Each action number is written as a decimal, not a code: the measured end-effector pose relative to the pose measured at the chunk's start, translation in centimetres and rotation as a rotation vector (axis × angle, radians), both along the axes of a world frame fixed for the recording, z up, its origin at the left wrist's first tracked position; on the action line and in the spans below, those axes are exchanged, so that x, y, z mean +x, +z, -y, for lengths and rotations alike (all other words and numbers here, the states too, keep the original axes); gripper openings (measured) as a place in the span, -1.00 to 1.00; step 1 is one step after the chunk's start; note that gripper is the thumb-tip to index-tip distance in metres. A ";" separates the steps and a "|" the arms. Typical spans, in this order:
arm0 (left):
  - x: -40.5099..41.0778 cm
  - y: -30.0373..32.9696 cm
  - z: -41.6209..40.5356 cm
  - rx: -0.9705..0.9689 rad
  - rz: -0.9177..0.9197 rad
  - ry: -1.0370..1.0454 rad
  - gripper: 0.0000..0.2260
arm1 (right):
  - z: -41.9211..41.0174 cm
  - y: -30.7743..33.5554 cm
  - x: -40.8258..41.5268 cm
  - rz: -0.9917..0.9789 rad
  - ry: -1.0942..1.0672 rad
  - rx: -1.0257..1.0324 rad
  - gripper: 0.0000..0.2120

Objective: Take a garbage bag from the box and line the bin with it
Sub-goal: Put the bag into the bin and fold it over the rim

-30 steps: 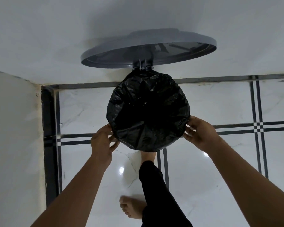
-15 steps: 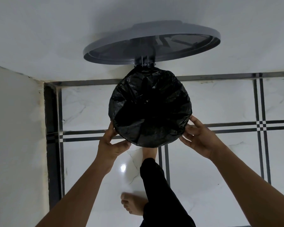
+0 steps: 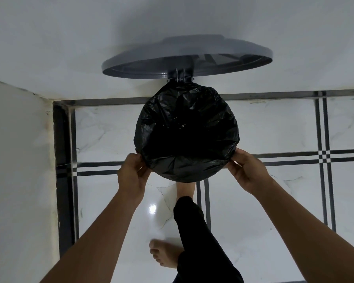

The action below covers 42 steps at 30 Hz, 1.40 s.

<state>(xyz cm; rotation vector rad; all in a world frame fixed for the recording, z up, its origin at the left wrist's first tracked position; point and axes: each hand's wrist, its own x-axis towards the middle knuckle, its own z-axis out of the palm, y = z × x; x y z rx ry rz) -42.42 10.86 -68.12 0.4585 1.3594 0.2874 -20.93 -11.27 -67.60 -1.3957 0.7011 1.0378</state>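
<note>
Fingers of the left hand [image 3: 132,176] curl and pinch the crinkled black plastic garbage bag [image 3: 187,135] at its left edge; the right hand [image 3: 247,170] pinches its right edge. Between them, the bag covers the round bin's mouth, beneath the raised grey plastic lid [image 3: 187,58].

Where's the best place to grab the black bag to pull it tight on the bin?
Probably the bag's folded-over edge at the rim, from the two opposite sides, as the left hand and right hand do. The loose plastic bunches there; the lid blocks the back.
</note>
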 end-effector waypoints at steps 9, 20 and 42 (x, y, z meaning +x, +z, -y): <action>-0.2 -1.1 -0.6 -0.077 -0.098 0.010 -0.91 | -0.5 1.1 1.5 -0.001 -0.010 0.049 -0.83; -0.7 -1.0 -1.2 0.161 -0.133 -0.120 -0.77 | -0.9 0.9 1.4 0.099 0.057 0.036 -0.76; 1.2 0.5 -2.3 -0.248 -0.124 0.021 -0.95 | -2.1 1.4 2.6 -0.096 -0.074 0.010 -0.95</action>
